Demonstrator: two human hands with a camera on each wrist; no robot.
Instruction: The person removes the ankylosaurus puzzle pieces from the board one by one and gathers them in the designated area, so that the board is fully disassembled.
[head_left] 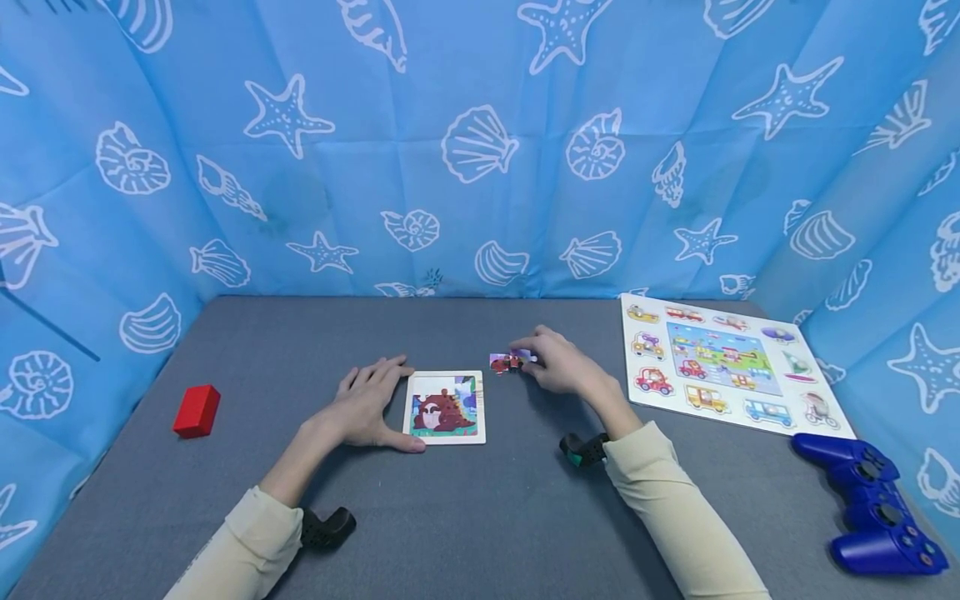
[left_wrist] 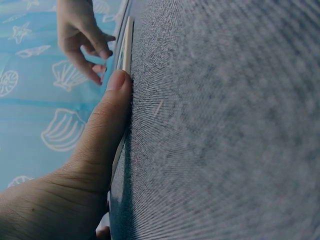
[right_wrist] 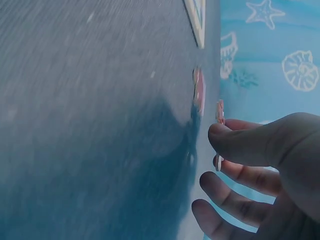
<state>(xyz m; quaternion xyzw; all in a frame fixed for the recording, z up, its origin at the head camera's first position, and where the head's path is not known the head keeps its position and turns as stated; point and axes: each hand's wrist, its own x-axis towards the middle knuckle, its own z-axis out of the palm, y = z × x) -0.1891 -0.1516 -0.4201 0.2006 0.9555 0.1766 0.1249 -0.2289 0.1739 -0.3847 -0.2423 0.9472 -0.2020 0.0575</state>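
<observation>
A small square jigsaw puzzle in a pale wooden frame (head_left: 482, 408) lies mid-table, its picture partly filled with a brown, spiky-backed animal. My left hand (head_left: 367, 404) rests at its left side, thumb along the near edge and fingertips at the far left corner, fingers fairly straight. To the right of the frame, my right hand (head_left: 558, 360) pinches a small puzzle piece (right_wrist: 220, 111) between thumb and index finger, just above the table. Another reddish puzzle piece (right_wrist: 199, 92) lies on the cloth close by; in the head view the two pieces overlap.
A red block (head_left: 197, 411) stands at the left. On the right lie a white vehicle puzzle board (head_left: 645, 333) and a blue game controller (head_left: 873, 508) at the table's edge. A blue seashell-print curtain (head_left: 480, 208) hangs around the grey table (head_left: 465, 525).
</observation>
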